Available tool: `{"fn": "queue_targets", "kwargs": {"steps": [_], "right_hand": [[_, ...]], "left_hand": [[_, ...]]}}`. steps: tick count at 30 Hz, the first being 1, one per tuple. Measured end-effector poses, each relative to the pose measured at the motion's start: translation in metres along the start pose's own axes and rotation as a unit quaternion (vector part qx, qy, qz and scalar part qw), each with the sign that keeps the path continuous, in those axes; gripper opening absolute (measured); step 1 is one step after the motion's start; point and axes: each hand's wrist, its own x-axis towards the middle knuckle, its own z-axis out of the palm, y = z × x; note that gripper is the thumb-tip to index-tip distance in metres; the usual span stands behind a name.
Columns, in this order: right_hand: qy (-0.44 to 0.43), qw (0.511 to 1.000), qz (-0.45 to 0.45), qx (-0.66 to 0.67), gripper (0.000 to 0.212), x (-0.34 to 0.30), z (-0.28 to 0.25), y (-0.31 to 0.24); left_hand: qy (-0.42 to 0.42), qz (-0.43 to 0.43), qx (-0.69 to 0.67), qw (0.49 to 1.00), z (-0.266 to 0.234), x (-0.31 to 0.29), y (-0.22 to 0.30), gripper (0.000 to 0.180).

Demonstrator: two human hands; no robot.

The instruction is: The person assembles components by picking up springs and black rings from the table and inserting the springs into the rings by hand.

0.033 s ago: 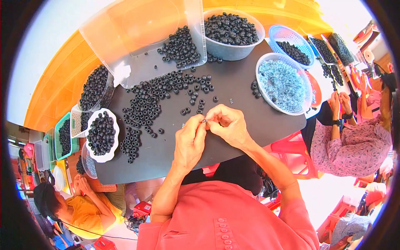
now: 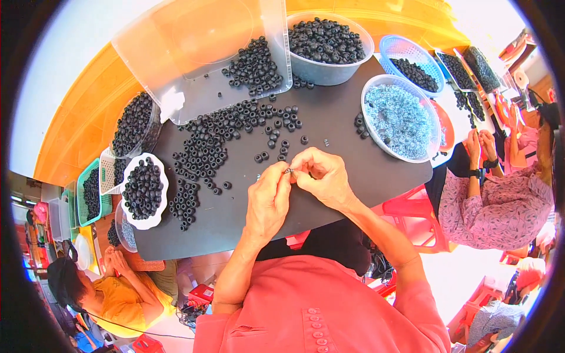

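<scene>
Above the dark table top [image 2: 329,117], my left hand [image 2: 268,197] and my right hand [image 2: 322,179] meet at the fingertips. Thumb and forefinger of each are pinched together on a tiny dark, shiny piece [image 2: 288,171], mostly hidden and too small to name. Just beyond the hands, a few round black pieces with holes [image 2: 282,150] lie loose. A bigger spread of the same pieces [image 2: 203,150] covers the table to the left. One small clear piece [image 2: 326,142] rests a little past my right hand.
A clear tilted bin [image 2: 194,53] and a round tub [image 2: 332,72] hold black pieces at the back. To the right stands a bowl of small clear bluish pieces [image 2: 400,120]; to the left, a white scalloped dish [image 2: 160,203]. People sit working on both sides.
</scene>
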Motion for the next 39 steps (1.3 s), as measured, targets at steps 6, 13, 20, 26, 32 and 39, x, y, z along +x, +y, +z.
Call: {"fn": "queue_targets", "kwargs": {"steps": [6, 13, 20, 26, 32, 39], "right_hand": [[0.01, 0.991, -0.071, -0.116, 0.013, 0.0, -0.001, 0.002], [0.007, 0.98, -0.111, -0.164, 0.015, -0.002, 0.0, -0.005], [0.053, 0.91, -0.153, -0.381, 0.018, -0.012, -0.018, -0.013], [0.046, 0.825, -0.224, -0.517, 0.022, -0.017, -0.022, 0.002], [0.077, 0.835, -0.226, -0.496, 0.024, -0.011, -0.019, -0.005], [0.022, 0.795, -0.225, -0.563, 0.023, 0.006, -0.015, -0.004]], "left_hand": [[-0.013, -0.054, -0.058, 0.997, 0.001, 0.0, -0.006, 0.014], [-0.002, -0.105, -0.18, 0.978, -0.003, 0.007, -0.006, 0.022], [0.039, 0.049, 0.092, 0.994, -0.005, -0.004, -0.003, 0.015], [0.007, 0.103, 0.227, 0.968, 0.01, -0.009, -0.011, 0.026], [0.015, 0.079, 0.221, 0.972, 0.008, -0.013, -0.009, 0.031], [0.026, 0.11, 0.219, 0.969, 0.006, -0.009, -0.009, 0.028]]}}
